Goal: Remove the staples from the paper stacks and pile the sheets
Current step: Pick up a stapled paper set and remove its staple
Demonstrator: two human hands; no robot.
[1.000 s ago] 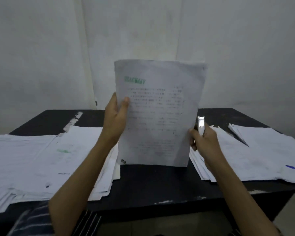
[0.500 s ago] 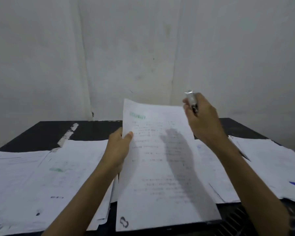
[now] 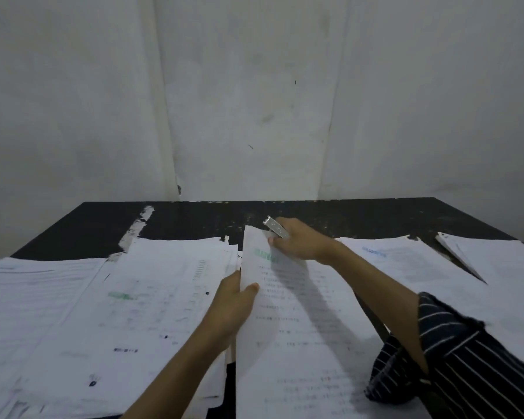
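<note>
A stapled paper stack [image 3: 297, 334] with a green heading lies in front of me on the black table [image 3: 194, 219]. My left hand [image 3: 233, 306] grips its left edge, thumb on top of the page. My right hand [image 3: 300, 243] holds a silver metal staple remover [image 3: 276, 227] and rests on the stack's top edge near the upper left corner, beside the green heading. The staple itself is not visible.
A wide pile of loose sheets [image 3: 127, 313] covers the table's left side. More paper stacks [image 3: 406, 261] lie to the right, with another pile [image 3: 502, 267] at the far right. A grey wall stands close behind the table.
The stack went from held upright to lying flat on the table. My right hand came down from above the page to its top left corner with the staple remover.
</note>
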